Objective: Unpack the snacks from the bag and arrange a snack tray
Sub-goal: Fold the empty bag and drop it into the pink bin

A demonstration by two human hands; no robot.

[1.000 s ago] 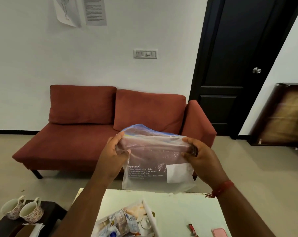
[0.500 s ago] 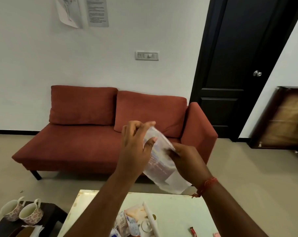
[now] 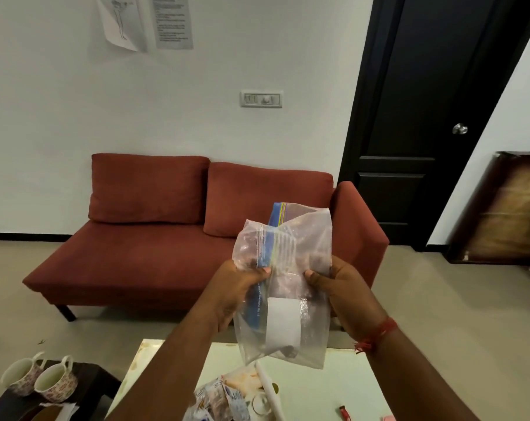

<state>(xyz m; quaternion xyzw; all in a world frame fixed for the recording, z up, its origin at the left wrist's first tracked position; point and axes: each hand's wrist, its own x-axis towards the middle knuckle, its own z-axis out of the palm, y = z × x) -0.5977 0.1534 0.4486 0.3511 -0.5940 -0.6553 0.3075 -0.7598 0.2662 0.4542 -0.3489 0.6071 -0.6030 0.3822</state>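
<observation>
Above the near white table (image 3: 333,387), the clear zip bag (image 3: 283,287), held spread wide a second ago, now stands folded upright, left hand (image 3: 236,294) and right hand (image 3: 344,291) each clamped on a side, which suggests it is emptied, snack packets (image 3: 219,401) lying below.
</observation>
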